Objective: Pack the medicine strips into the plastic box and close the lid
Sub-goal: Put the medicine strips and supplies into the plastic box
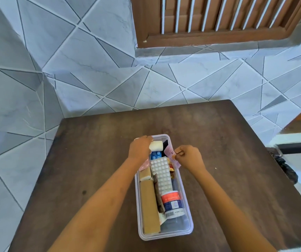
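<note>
From my feed, the tiled wall (58,70) fills the left and back, and a brown slatted shutter (218,17) sits up at the top right. The dark counter (95,160) carries one thing, the clear box (187,211), standing lengthwise near the middle with no lid on it.

Inside the box, along its left wall, I see a long tan carton (148,206) with a smaller tan block (144,174) just beyond it and a pink dotted strip (144,165) beside my left wrist. My left hand (141,148) is at the far left corner, its grip curled around a white roll (156,146), and it covers that corner of the rim. Below the roll lies a blue strip (155,155), then a white strip (161,175) of many round tablets lying flat down the middle. A dark brown strip (157,195) stands on edge between the carton and the white strip. Nearer me a jar (172,201) with a red and blue label lies on its side against the right wall.

My right hand (188,157) hangs over the right rim, grip pinched on a pale pink strip (171,155) that tilts into the box. A black bag (285,170) sits off the counter's right edge
</note>
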A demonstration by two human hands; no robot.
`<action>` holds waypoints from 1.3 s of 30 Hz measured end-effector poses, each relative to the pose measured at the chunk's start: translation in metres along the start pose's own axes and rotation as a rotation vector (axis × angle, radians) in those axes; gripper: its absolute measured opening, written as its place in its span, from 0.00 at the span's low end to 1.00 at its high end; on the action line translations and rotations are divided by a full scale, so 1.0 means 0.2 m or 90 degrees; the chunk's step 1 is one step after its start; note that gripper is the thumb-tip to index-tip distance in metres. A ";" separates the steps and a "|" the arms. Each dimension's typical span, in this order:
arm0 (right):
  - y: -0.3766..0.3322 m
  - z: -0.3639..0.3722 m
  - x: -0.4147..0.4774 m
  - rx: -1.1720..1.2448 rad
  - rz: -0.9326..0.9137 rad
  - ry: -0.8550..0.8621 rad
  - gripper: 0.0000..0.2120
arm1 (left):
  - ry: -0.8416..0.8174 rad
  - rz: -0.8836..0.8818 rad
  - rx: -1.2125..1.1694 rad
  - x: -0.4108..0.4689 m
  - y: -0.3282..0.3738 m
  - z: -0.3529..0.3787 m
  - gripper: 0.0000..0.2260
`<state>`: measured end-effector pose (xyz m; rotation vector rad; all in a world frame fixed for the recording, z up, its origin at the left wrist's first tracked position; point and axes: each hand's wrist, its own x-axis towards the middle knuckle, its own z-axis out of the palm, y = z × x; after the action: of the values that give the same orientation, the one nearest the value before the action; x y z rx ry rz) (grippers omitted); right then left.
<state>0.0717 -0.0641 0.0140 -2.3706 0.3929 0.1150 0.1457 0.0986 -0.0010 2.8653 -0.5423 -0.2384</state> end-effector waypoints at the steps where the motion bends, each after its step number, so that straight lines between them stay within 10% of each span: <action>1: -0.01 0.01 0.00 0.004 -0.005 -0.001 0.06 | 0.013 0.002 0.025 -0.01 -0.01 0.02 0.19; 13: -0.01 0.12 -0.07 0.055 -0.038 -0.016 0.04 | 0.179 -0.081 -0.105 -0.32 -0.12 0.00 0.14; 25: 0.13 0.05 -0.44 -0.052 -0.297 -0.409 0.04 | 0.161 -0.137 -0.183 -0.63 0.02 0.12 0.12; 32: 0.15 0.11 -0.53 -0.293 -0.423 -0.226 0.11 | 0.151 -0.151 -0.190 -0.71 0.03 0.11 0.11; 39: 0.20 0.15 -0.63 -0.014 -0.185 -0.017 0.27 | 0.072 -0.268 -0.269 -0.80 0.04 0.13 0.22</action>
<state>-0.0594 -0.0399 -0.0099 -2.4175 0.0329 0.0155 -0.0098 0.1466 -0.0044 2.5219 0.1297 -0.2224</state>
